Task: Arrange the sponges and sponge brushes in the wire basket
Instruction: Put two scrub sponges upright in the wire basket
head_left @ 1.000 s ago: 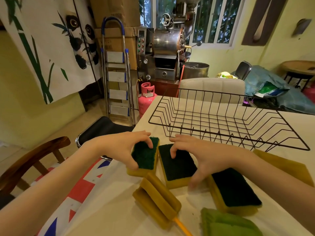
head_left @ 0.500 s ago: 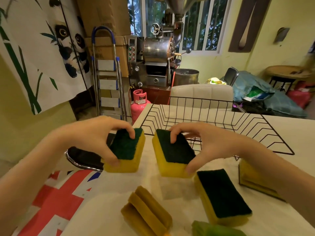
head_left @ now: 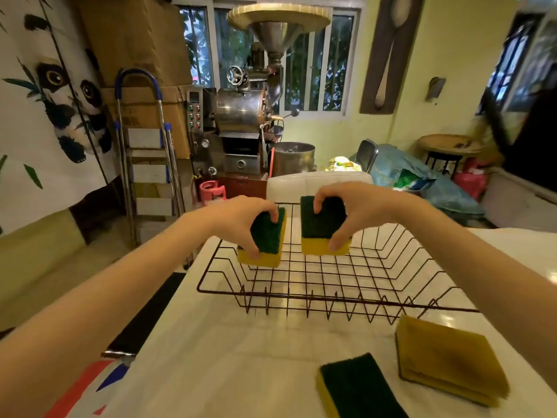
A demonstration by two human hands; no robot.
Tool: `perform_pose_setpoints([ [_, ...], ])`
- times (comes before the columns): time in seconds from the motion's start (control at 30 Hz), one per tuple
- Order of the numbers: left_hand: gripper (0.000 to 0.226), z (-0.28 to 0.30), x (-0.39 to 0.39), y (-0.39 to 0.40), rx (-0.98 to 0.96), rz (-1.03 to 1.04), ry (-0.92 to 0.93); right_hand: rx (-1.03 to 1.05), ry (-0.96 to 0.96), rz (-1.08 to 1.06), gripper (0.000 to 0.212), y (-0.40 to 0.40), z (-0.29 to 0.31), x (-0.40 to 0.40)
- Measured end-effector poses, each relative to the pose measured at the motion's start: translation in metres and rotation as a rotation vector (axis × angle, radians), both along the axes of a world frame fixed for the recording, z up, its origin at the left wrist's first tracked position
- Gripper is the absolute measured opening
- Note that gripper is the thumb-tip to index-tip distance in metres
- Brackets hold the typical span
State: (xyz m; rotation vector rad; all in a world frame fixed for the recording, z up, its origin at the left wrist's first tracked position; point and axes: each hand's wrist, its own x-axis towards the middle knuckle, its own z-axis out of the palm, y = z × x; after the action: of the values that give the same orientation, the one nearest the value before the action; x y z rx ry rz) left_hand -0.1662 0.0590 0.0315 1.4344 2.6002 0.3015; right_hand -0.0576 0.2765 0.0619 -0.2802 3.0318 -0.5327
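A dark wire basket (head_left: 331,298) stands on the white table. My left hand (head_left: 238,220) grips a yellow sponge with a green scouring face (head_left: 269,239), held above the basket's left part. My right hand (head_left: 358,211) grips a second sponge of the same kind (head_left: 319,229) above the basket's middle, near its far side. Both sponges hang in the air, tilted, about a hand's width apart. A third green-and-yellow sponge (head_left: 358,387) lies on the table in front of the basket. To its right lies an olive-yellow sponge pad (head_left: 449,360).
The table's left edge (head_left: 168,321) runs beside a black chair seat (head_left: 144,321). A white chair back (head_left: 319,184) stands just behind the basket. Farther back are a stepladder (head_left: 147,158), a pink gas cylinder (head_left: 212,191) and a metal roasting machine (head_left: 244,116).
Both hands have lifted their sponges off the table and carried them forward over the basket. The view has tilted up, so the sponge brushes near the front edge are out of sight.
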Motion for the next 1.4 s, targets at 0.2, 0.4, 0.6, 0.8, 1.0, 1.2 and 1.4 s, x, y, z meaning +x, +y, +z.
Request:
perform_pose_setpoints([
  [0.2,0.063,-0.035,-0.037,0.031,-0.034,-0.005,-0.048,0.105,-0.091,-0.025,0.058,0.004,-0.037,-0.047],
  [0.4,0.061,-0.055,-0.055,0.036,-0.106,-0.002,-0.046,0.045,-0.169,-0.048,0.058,0.002,-0.069,-0.076],
  [0.6,0.064,-0.055,-0.058,0.038,-0.192,0.003,-0.087,-0.066,-0.163,-0.070,0.058,0.009,-0.091,-0.078],
  [0.8,0.066,-0.057,-0.057,0.041,-0.238,0.031,-0.065,-0.112,-0.136,-0.061,0.057,0.012,-0.096,-0.075],
  [1.0,0.064,-0.060,-0.058,0.038,-0.209,0.052,-0.058,-0.191,-0.152,-0.063,0.054,0.012,-0.096,-0.072],
  [1.2,0.060,-0.056,-0.050,0.043,-0.238,0.027,-0.006,-0.069,-0.140,-0.050,0.058,0.006,-0.096,-0.068],
  [1.4,0.060,-0.042,-0.024,0.050,-0.377,0.052,0.127,0.246,-0.104,-0.049,0.067,-0.011,-0.078,-0.055],
])
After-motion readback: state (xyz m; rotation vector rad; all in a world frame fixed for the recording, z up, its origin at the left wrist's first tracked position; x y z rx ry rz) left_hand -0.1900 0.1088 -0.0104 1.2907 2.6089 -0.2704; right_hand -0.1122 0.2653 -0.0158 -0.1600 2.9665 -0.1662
